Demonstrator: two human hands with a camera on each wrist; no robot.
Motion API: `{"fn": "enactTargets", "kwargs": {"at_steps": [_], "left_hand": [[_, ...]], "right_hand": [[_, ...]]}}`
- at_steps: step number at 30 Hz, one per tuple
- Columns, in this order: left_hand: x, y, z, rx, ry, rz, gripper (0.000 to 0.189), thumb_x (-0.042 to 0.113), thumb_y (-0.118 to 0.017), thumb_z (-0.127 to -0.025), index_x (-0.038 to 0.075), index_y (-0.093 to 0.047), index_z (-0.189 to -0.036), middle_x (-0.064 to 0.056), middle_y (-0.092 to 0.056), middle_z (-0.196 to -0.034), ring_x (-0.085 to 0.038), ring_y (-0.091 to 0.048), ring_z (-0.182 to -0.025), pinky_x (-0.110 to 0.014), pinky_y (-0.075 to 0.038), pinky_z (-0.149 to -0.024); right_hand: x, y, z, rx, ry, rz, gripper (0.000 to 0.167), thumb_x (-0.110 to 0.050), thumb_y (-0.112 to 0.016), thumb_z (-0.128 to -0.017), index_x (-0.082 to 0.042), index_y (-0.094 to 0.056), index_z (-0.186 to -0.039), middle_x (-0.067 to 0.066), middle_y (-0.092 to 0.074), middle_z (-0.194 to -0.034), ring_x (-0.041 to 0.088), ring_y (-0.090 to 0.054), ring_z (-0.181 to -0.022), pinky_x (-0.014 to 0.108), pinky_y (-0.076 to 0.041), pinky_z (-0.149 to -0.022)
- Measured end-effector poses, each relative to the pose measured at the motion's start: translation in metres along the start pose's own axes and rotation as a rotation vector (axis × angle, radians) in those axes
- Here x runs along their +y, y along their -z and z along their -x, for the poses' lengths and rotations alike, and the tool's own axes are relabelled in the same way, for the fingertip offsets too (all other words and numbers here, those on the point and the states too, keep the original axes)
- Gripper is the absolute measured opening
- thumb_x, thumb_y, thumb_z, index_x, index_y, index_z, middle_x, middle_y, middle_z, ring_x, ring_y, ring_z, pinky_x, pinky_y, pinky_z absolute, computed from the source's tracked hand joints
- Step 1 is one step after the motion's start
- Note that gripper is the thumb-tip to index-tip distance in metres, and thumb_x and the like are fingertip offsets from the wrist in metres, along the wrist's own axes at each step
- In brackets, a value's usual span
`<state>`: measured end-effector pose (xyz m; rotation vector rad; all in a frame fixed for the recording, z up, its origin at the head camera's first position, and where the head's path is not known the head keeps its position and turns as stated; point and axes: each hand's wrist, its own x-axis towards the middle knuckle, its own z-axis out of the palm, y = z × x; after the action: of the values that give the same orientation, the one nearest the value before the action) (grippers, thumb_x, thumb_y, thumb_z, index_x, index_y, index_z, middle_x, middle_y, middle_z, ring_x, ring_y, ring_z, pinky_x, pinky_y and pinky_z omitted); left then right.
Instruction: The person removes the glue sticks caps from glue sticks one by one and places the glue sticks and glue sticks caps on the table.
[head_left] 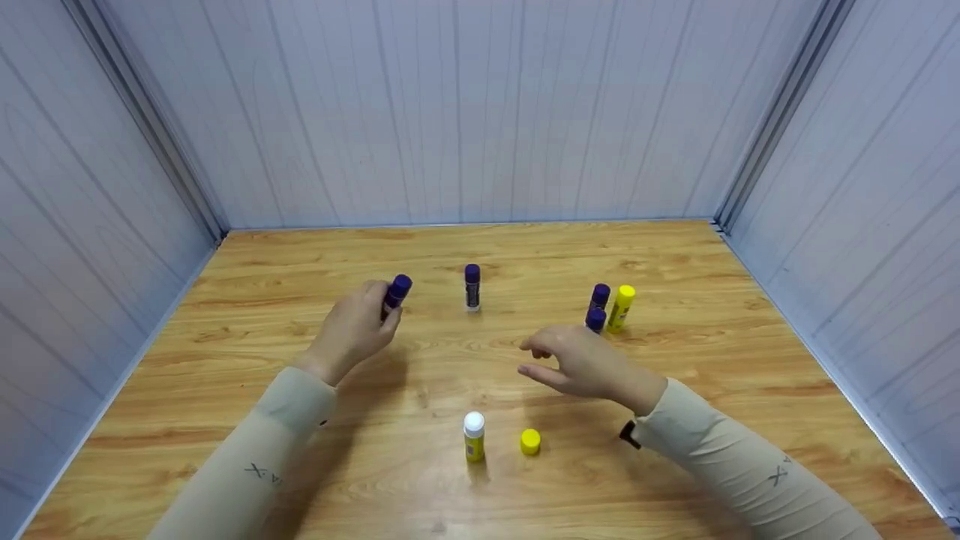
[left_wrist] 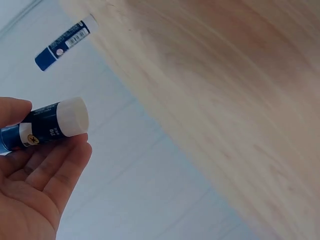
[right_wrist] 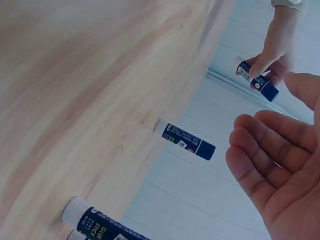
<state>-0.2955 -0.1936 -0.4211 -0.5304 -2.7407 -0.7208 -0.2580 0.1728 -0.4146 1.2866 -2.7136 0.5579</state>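
My left hand (head_left: 352, 330) grips a dark blue glue stick (left_wrist: 46, 124) between thumb and fingers, its white base pointing out in the left wrist view. The right hand (head_left: 581, 364) hovers over the table with loosely bent fingers and holds nothing; in the right wrist view its palm and fingers (right_wrist: 270, 155) show bare. Another dark blue glue stick (head_left: 472, 289) stands upright between the hands, farther back. Just beyond the right hand are two dark blue glue sticks (head_left: 598, 296), the nearer partly hidden by it, and a yellow glue stick (head_left: 622, 309).
Toward the front of the wooden table (head_left: 420, 487) stands an uncapped yellow glue stick (head_left: 474, 437) with a white top. A loose yellow cap (head_left: 530, 442) sits to its right. Pale panel walls (head_left: 495, 112) enclose the back and both sides.
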Motion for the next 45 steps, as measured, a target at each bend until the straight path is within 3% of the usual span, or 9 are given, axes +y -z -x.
{"fn": "enactTargets", "kwargs": {"at_steps": [7,17,24,31,40,45], "left_hand": [[0.019,-0.003,0.001,0.061,-0.175,-0.14,0.018,0.01,-0.064,-0.105,-0.007,-0.067,-0.11,-0.018,-0.069,-0.096,-0.028,-0.066,-0.079,-0.044,-0.062,-0.07],[0.048,-0.009,0.001,0.125,-0.391,-0.322,0.018,0.01,-0.07,-0.105,-0.006,-0.068,-0.115,-0.015,-0.069,-0.097,-0.023,-0.067,-0.078,-0.037,-0.063,-0.069],[0.061,-0.014,0.002,0.126,-0.474,-0.47,0.025,0.013,-0.072,-0.105,-0.005,-0.072,-0.122,-0.015,-0.072,-0.105,-0.025,-0.071,-0.087,-0.035,-0.064,-0.076],[0.074,-0.018,0.003,0.165,-0.564,-0.572,0.021,0.016,-0.072,-0.105,-0.001,-0.076,-0.116,-0.011,-0.072,-0.1,-0.023,-0.068,-0.084,-0.034,-0.062,-0.073],[0.09,-0.024,0.004,0.136,-0.615,-0.68,0.031,0.024,-0.073,-0.106,0.003,-0.075,-0.129,-0.01,-0.073,-0.108,-0.025,-0.073,-0.093,-0.036,-0.064,-0.079],[0.096,-0.025,0.005,0.154,-0.65,-0.709,0.028,0.024,-0.073,-0.106,0.004,-0.076,-0.125,-0.009,-0.074,-0.114,-0.024,-0.073,-0.097,-0.035,-0.064,-0.084]], "right_hand": [[0.004,0.003,-0.005,0.082,0.006,-0.017,0.032,-0.028,-0.07,-0.108,0.0,-0.076,-0.125,0.013,-0.079,-0.106,0.025,-0.076,-0.092,0.043,-0.065,-0.08],[0.005,0.006,-0.013,0.14,-0.016,-0.037,0.033,-0.026,-0.07,-0.108,0.001,-0.074,-0.126,0.015,-0.079,-0.106,0.028,-0.076,-0.095,0.045,-0.065,-0.082],[0.007,0.005,-0.017,0.163,-0.002,0.0,0.036,-0.025,-0.072,-0.107,0.001,-0.072,-0.132,0.014,-0.078,-0.108,0.027,-0.076,-0.096,0.044,-0.065,-0.082],[0.004,0.006,-0.023,0.167,0.003,0.026,0.042,-0.026,-0.075,-0.105,-0.001,-0.069,-0.138,0.016,-0.078,-0.117,0.028,-0.077,-0.099,0.043,-0.066,-0.083],[-0.002,0.004,-0.032,0.163,0.062,0.036,0.044,-0.025,-0.077,-0.104,0.0,-0.067,-0.139,0.018,-0.077,-0.124,0.033,-0.076,-0.108,0.047,-0.065,-0.09],[-0.006,0.002,-0.036,0.171,0.088,0.065,0.042,-0.026,-0.077,-0.103,-0.001,-0.069,-0.137,0.016,-0.077,-0.126,0.031,-0.077,-0.11,0.045,-0.065,-0.092]]}}
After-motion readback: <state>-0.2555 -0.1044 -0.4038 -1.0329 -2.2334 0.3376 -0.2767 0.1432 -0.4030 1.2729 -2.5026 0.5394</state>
